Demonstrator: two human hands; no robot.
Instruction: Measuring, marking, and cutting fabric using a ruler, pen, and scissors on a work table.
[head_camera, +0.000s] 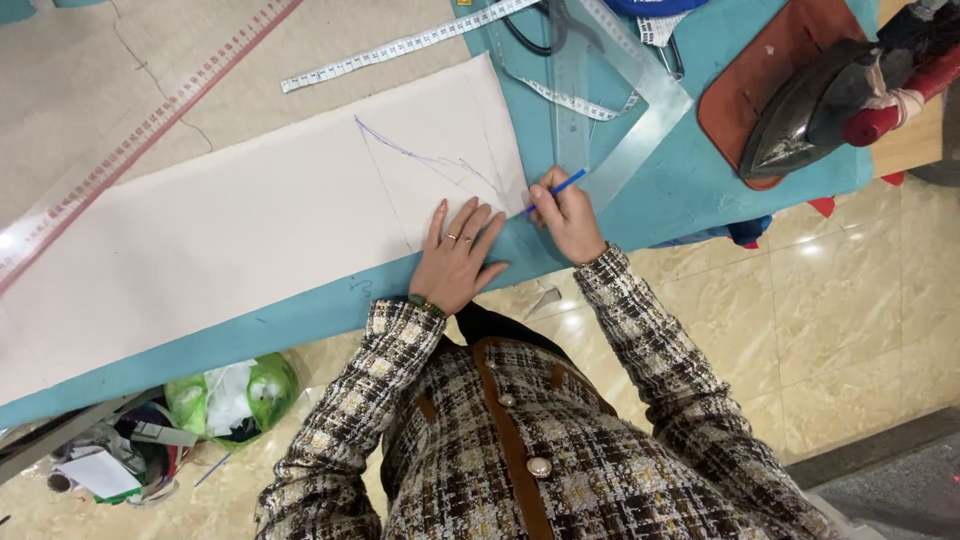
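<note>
The blue pencil is thin, stiff and light, so it looks easy to steer with a fingertip pinch low on the shaft, near the marking end; only its upper length shows, slanting up and to the right out of the fingers. The right hand is closed around it in a writing grip, with the tip seemingly at the right edge of the pale pink fabric, though the fingers hide the contact itself.

That fabric is a long, soft, limp sheet that would likely slide or wrinkle if pushed sideways, and is best held by flat pressure rather than pinched. The left hand does this: open, fingers spread, palm down on the near edge of the cloth, just beside the right hand. Blue drawn lines run across the fabric above both hands.

The cloth lies on a teal surface. Just beyond the right hand lies a clear ruler, with a white measuring tape further up. An iron rests on a red mat well to the right.
</note>
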